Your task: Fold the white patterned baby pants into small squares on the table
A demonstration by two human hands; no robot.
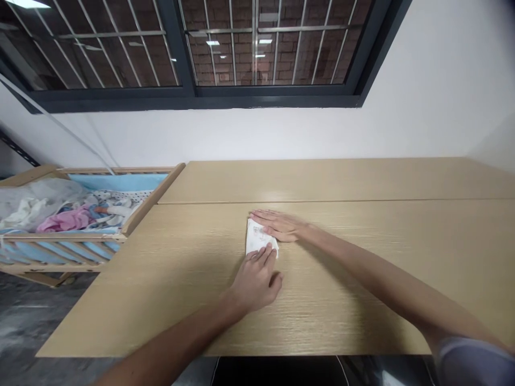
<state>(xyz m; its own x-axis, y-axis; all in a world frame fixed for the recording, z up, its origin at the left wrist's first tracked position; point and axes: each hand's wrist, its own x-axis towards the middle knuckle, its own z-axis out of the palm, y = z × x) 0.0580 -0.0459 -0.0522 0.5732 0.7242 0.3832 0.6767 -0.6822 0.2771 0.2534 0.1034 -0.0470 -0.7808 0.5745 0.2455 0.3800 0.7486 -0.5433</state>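
A small white folded cloth [256, 239] with a faint print lies on the light wooden table [362, 257], near its middle. My right hand [278, 224] lies flat on the cloth's far edge, fingers stretched out to the left. My left hand [255, 279] rests on the table with its fingertips pressing down on the cloth's near edge, fingers straight and together. Neither hand grips anything.
A wooden crib [80, 214] with blue lining stands at the table's left, filled with several pieces of small clothing in white, pink and blue. Behind the table is a white wall with a barred window [225, 48]. The floor at lower left is dark grey.
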